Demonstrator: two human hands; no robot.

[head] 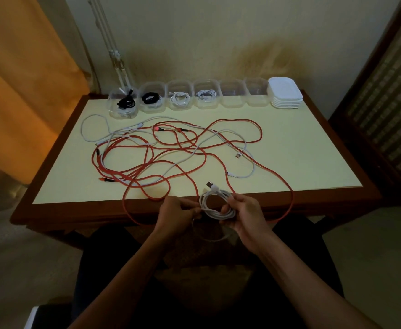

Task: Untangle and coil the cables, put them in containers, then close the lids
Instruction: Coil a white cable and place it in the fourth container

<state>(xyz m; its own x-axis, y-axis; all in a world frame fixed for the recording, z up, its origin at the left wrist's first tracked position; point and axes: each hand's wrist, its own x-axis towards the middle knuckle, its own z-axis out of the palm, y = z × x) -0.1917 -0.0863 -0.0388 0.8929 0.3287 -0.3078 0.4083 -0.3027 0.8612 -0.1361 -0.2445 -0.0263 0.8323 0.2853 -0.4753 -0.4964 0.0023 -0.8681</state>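
Observation:
My right hand (pixel 244 216) grips a coiled white cable (pixel 215 205) just over the table's near edge, its USB plug sticking up. My left hand (pixel 177 210) pinches the left side of that coil. A loose tail of the white cable hangs in a loop below my hands. A tangle of red cables (pixel 178 148) and white cables (pixel 244 160) spreads across the pale tabletop (pixel 301 148). Along the far edge stands a row of clear containers: two hold black coils (pixel 126 103), two hold white coils (pixel 179 99), and two (pixel 232 96) are empty.
A stack of white lids (pixel 286 95) sits at the right end of the container row. One red cable loop hangs over the table's near wooden edge (pixel 88 213). An orange curtain (pixel 24 79) hangs at left, a dark wooden screen (pixel 384 103) at right.

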